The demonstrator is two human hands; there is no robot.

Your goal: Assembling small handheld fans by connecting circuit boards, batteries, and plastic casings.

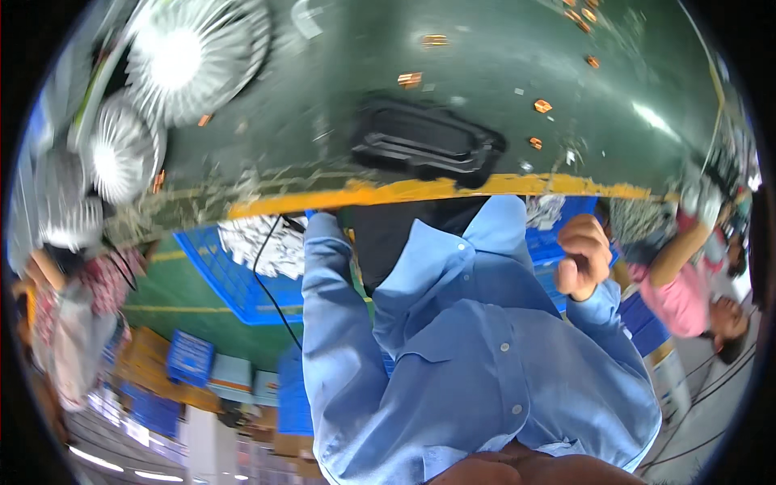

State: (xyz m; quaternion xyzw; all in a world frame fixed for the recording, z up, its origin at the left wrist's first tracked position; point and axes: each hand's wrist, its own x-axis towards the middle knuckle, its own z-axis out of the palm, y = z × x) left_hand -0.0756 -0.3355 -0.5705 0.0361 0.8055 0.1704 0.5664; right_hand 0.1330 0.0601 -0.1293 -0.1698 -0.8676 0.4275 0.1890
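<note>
My right hand point(584, 255) is raised in front of my chest, off the table's edge, with its fingers curled in and the thumb beside them. Whether anything lies inside that closed hand is hidden. My left arm in its blue sleeve point(330, 275) reaches to the table's edge. Of my left hand only a sliver shows there, and its fingers are out of sight. A black plastic part point(428, 141), long with a raised oval rim, lies on the green table point(323, 97) close to the yellow front edge. It looks blurred, and neither hand is seen touching it.
Copper-coloured coil pieces point(410, 79) are scattered over the table. White round fan-like grilles point(198, 61) stand at the left. Blue baskets point(242, 283) of white pieces sit below the edge, with a black cable point(263, 275) hanging nearby. People point(687, 283) work on both sides.
</note>
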